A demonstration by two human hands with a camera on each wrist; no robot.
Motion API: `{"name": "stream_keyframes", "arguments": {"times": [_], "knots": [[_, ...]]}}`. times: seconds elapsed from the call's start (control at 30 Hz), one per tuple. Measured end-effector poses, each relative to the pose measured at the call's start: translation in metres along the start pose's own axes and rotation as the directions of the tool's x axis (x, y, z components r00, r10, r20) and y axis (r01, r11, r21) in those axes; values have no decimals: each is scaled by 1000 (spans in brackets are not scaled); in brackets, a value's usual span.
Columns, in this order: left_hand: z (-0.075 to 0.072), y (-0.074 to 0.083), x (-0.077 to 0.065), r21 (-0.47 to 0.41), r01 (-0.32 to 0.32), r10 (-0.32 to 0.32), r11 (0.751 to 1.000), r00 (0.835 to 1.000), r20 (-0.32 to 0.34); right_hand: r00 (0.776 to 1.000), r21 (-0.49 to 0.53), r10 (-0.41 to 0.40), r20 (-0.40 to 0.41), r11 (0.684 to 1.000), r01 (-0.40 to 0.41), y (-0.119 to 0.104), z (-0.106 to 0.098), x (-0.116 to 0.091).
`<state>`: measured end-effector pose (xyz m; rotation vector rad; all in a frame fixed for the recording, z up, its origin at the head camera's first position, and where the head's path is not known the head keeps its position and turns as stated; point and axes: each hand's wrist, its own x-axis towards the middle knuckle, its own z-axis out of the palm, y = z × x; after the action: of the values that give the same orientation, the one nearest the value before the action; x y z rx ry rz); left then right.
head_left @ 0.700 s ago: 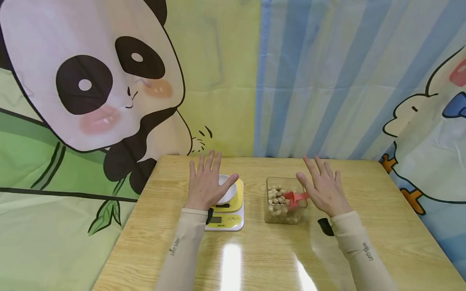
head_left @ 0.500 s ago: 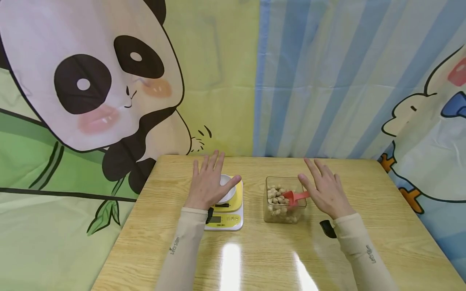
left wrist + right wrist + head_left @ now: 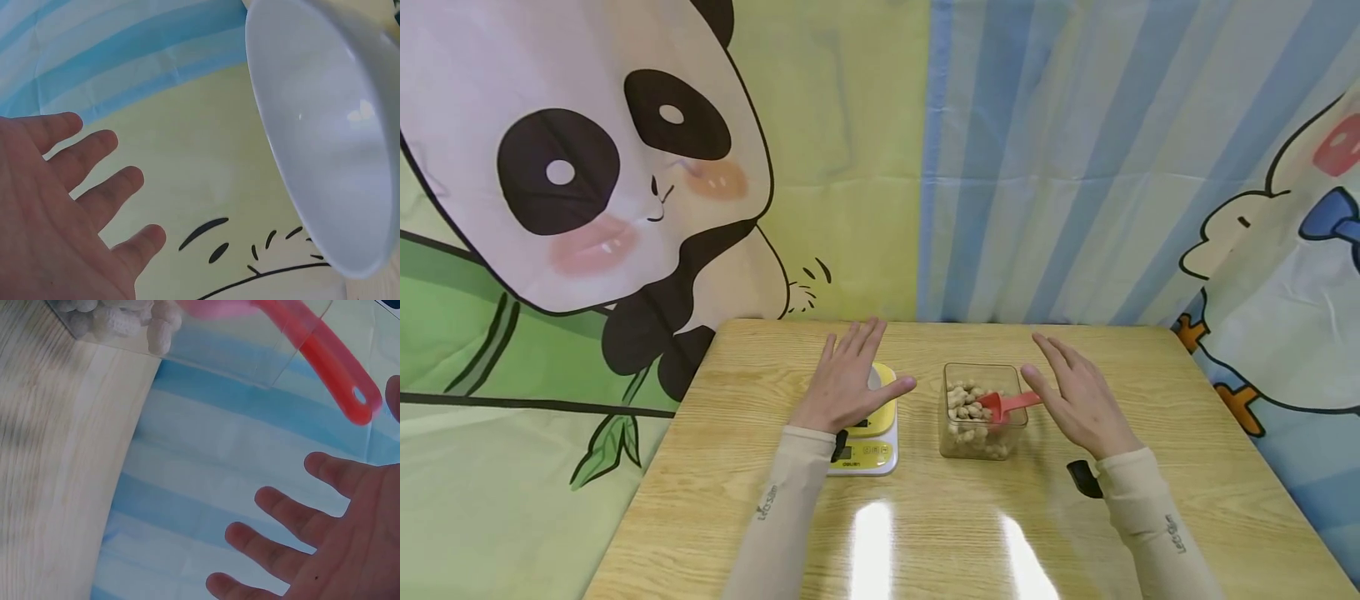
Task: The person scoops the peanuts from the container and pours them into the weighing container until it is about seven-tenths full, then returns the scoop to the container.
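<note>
My left hand (image 3: 844, 385) hovers over a yellow and white kitchen scale (image 3: 880, 454), its fingers straight and holding nothing. Under it a white bowl (image 3: 325, 137) sits on the scale, mostly hidden by the hand in the head view. To the right stands a clear square container (image 3: 942, 429) of unshelled peanuts (image 3: 964, 406). A red scoop (image 3: 1021, 401) lies in it, handle sticking out over the right rim. Beside that handle is my right hand (image 3: 1084, 406), fingers extended, with nothing in its grasp; the right wrist view shows the handle apart from the fingertips.
Everything stands on a light wooden table (image 3: 947, 542), whose far edge meets a printed curtain (image 3: 865, 208) with a panda. Dark straps show at both wrists. Light reflections streak the tabletop near the front.
My left hand has shifted right, covering more of the bowl. My right hand has moved slightly right and down, and turned a little. The view has shifted slightly; the objects stay in place.
</note>
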<state>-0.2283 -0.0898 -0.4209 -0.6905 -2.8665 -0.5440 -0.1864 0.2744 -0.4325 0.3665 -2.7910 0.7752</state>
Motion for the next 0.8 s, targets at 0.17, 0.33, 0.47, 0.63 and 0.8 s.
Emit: {"name": "stream_keyframes", "arguments": {"times": [0.17, 0.33, 0.47, 0.63, 0.8], "knots": [[6, 7, 5, -15, -37, 37, 999, 999, 24, 1000, -12, -16, -9, 1000, 16, 3, -2, -3], [15, 13, 10, -32, -79, 80, 996, 996, 27, 1000, -28, -4, 1, 1000, 5, 6, -5, -7], [21, 19, 14, -49, -87, 89, 995, 995, 43, 999, -27, 26, 32, 999, -25, 9, -7, -10], [29, 25, 19, -81, -93, 99, 992, 992, 76, 997, -31, 44, 67, 999, -42, 10, -10, -13], [37, 32, 23, -88, -108, 116, 990, 988, 99, 994, -38, 24, 102, 999, -20, 13, -15, -17]]}}
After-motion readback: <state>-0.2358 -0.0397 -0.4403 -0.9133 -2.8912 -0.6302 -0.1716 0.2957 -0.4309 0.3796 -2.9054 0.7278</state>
